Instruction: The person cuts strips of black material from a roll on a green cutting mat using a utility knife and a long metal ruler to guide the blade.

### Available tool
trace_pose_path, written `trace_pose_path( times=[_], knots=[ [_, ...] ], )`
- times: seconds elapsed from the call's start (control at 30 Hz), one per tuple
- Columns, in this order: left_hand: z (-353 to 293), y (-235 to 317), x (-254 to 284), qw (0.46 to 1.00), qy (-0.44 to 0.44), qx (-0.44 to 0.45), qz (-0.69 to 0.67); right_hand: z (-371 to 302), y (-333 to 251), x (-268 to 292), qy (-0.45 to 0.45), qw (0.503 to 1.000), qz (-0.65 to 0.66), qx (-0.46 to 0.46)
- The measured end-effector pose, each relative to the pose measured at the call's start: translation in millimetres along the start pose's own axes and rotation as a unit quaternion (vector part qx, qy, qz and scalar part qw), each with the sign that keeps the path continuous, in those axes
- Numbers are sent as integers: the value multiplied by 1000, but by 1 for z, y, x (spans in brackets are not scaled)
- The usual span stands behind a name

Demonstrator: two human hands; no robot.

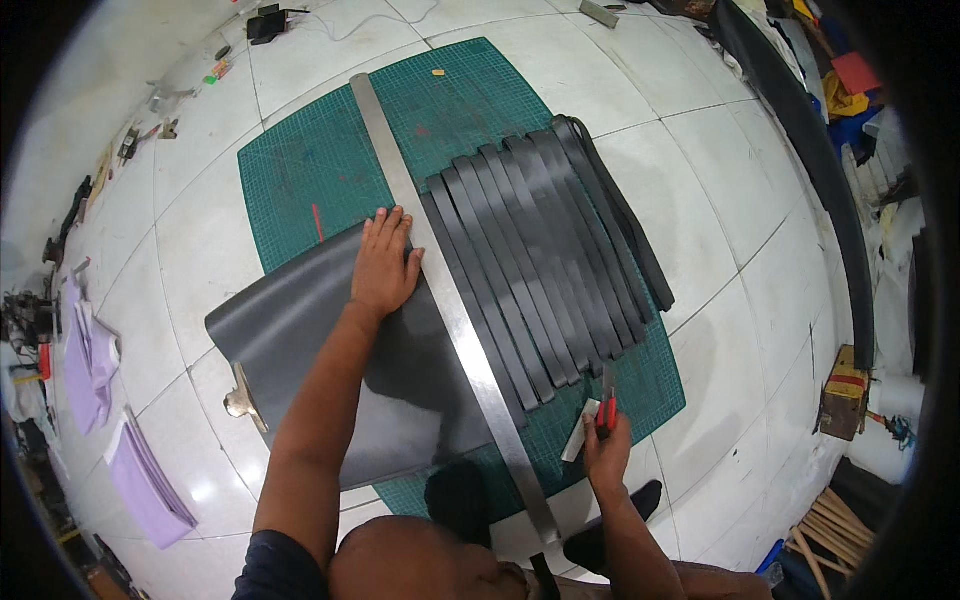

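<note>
A long metal ruler (450,300) lies slantwise over a green cutting mat (300,180). My left hand (385,262) is spread flat, its fingertips at the ruler's left edge and its palm on a black leather-like sheet (420,390). That sheet reaches under the ruler, and its far left side is rolled over. Several cut black strips (530,260) lie side by side to the right of the ruler. My right hand (607,452) grips a red and black utility knife (606,415), its blade pointing away near the strips' near ends. Beside that hand is a small pale flat bar (577,437).
A metal clip (243,400) sits at the sheet's left edge. Folded lilac cloth (150,485) lies on the white tiles at left. On the right are a long black roll (815,150), a taped brown block (844,395) and wooden sticks (835,530). Dark-covered feet flank the ruler's near end.
</note>
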State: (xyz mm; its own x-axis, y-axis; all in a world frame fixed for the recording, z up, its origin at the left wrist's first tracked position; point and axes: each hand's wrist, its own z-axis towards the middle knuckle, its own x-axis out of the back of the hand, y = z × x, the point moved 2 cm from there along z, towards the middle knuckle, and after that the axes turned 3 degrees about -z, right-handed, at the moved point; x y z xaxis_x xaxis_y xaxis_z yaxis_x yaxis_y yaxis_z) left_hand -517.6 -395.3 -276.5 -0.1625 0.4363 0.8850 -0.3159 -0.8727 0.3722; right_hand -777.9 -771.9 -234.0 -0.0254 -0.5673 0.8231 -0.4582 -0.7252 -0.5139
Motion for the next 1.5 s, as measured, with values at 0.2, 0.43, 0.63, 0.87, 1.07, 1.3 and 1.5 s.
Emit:
trace_pose_path(
  times=[0.2,0.43,0.63,0.87,1.07,1.3,1.5],
  knots=[
    [1,3,-2,1000,-9,-7,-17,-4,-10,-14,18,998,54,-8],
    [-5,-7,-2,999,-17,3,-31,11,-14,-16,30,983,133,-126],
    [-1,-6,0,997,-25,2,-68,11,-5,-20,91,995,7,45],
    [2,0,2,998,-13,22,-51,0,-20,-7,-14,958,257,-127],
    [-2,6,-6,998,29,49,-21,63,-121,-5,-133,937,319,-61],
    [-2,4,-3,997,22,52,-51,190,-251,-105,-129,950,266,97],
    [2,4,-3,994,8,65,-86,228,-299,-146,-101,976,136,135]
  ],
)
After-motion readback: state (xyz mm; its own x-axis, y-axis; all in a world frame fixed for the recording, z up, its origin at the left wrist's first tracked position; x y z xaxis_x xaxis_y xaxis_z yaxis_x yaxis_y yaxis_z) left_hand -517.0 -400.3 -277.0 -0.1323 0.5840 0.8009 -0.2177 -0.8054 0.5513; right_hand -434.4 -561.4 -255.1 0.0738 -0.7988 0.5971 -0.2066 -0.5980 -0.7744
